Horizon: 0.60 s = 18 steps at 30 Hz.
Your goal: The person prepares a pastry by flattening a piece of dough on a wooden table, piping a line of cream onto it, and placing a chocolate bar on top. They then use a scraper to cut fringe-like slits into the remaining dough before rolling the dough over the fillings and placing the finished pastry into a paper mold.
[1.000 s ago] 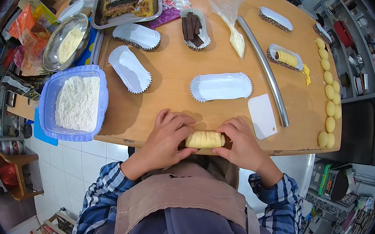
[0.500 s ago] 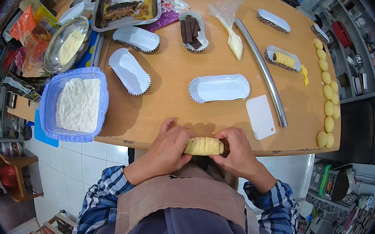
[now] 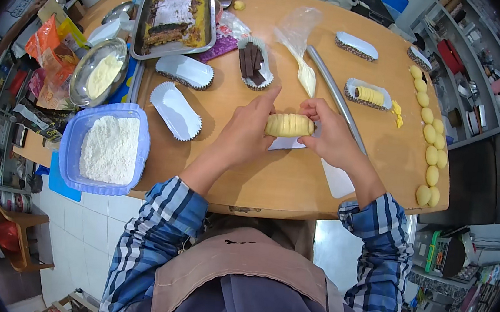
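A ridged, rolled piece of pale yellow dough (image 3: 288, 125) is held level between my two hands. My left hand (image 3: 250, 125) grips its left end, thumb and fingers closed round it. At its other end my right hand (image 3: 333, 131) pinches it, and a dark brown tip shows there. Directly beneath lies a white paper baking case (image 3: 285, 143), mostly hidden by the dough and hands. Another paper case (image 3: 175, 110) stands to the left. Beyond my left hand, a case holds dark chocolate sticks (image 3: 251, 60).
A blue tub of flour (image 3: 109, 150) stands at the left edge, near a metal bowl (image 3: 100, 73) and a baking tray (image 3: 213, 27). Right of my hands are a steel tube (image 3: 336, 92), a white scraper (image 3: 337, 180), a piping bag (image 3: 301, 45), a filled case (image 3: 368, 95) and several dough balls (image 3: 429, 133).
Both hands have carried the rolled dough forward from the table's near edge to above the middle paper case. It stays gripped at both ends.
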Each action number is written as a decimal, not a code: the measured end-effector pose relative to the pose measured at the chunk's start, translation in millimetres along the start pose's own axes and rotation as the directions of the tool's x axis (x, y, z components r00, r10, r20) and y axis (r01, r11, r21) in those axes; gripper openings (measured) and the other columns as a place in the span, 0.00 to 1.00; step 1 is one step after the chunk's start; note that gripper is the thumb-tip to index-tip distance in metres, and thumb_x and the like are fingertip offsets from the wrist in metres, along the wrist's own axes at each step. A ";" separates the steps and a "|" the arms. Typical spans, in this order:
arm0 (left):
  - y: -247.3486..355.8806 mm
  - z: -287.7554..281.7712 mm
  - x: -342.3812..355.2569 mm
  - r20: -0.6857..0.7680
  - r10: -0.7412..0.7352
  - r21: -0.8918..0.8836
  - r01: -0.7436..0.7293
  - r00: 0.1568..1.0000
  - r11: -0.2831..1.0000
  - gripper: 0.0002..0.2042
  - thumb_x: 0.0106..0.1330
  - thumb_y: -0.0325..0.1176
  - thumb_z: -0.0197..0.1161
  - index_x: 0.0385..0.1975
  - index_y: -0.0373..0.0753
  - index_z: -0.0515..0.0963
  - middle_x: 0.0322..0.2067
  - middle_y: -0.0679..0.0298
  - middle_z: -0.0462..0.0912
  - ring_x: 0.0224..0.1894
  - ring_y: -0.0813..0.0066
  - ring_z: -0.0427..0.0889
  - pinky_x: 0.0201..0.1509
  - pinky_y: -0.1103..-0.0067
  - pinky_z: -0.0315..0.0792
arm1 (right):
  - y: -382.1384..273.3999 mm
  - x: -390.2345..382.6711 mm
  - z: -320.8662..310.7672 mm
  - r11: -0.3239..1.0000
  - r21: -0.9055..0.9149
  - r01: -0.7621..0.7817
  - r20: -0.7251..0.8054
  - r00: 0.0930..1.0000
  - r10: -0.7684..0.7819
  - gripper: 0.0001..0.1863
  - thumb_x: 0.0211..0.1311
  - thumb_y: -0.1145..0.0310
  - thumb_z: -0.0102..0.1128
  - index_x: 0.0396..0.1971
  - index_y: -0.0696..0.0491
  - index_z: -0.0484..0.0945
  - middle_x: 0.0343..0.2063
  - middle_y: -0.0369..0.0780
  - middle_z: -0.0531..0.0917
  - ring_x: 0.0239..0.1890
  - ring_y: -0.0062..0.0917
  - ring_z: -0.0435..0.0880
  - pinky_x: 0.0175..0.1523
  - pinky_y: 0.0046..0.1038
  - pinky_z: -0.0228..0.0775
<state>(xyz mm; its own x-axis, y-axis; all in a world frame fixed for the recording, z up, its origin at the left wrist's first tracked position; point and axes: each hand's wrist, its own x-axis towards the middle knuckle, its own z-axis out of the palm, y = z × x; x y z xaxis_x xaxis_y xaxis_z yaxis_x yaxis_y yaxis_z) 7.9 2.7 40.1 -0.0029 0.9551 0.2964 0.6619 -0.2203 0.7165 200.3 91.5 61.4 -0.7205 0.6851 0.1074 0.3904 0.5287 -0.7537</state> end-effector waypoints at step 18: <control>4.7 14.3 -8.0 0.238 -0.025 0.375 -0.068 0.971 0.925 0.44 0.48 0.30 0.73 0.67 0.43 0.56 0.44 0.55 0.78 0.49 0.55 0.77 0.62 0.48 0.54 | 33.3 -5.9 16.5 0.975 -0.206 0.086 0.117 0.991 -0.063 0.25 0.44 0.78 0.66 0.46 0.54 0.69 0.42 0.45 0.79 0.49 0.41 0.77 0.54 0.39 0.64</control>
<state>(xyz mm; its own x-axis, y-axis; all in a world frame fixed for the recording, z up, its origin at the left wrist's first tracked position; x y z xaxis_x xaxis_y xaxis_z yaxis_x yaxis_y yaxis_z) 21.8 -3.1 32.1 0.1591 0.9800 0.1197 0.8932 -0.1945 0.4054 208.1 96.9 25.0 -0.8058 0.5871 0.0780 0.4365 0.6777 -0.5918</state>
